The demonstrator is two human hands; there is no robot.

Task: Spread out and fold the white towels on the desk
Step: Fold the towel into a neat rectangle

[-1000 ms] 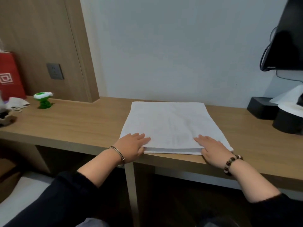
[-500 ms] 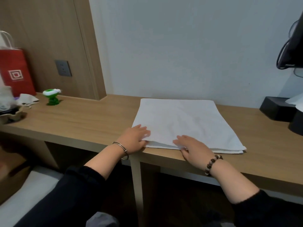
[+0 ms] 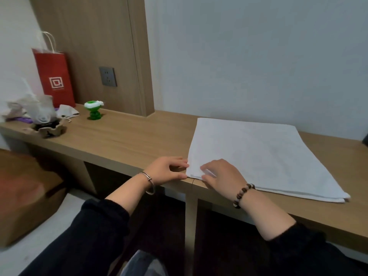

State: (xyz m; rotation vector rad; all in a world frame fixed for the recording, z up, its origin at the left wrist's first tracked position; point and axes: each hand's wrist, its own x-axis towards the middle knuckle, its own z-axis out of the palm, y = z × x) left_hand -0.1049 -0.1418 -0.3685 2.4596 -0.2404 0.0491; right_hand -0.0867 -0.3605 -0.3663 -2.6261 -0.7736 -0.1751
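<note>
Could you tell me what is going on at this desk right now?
A person is handling a white towel that lies flat in layers on the wooden desk. Both hands are at its near left corner. The left hand touches the corner's edge, and the right hand rests on top and seems to pinch the upper layer. A red paper bag stands at the far left.

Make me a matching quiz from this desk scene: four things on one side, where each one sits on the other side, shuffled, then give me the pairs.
1 white towel
2 red paper bag
3 green toy
4 wall socket

A on the wood panel above the desk
B lying flat, reaching the desk's front edge
C standing at the far left, at the desk's back
D standing on the desk, right of the bag

Pairs: 1-B, 2-C, 3-D, 4-A
</note>
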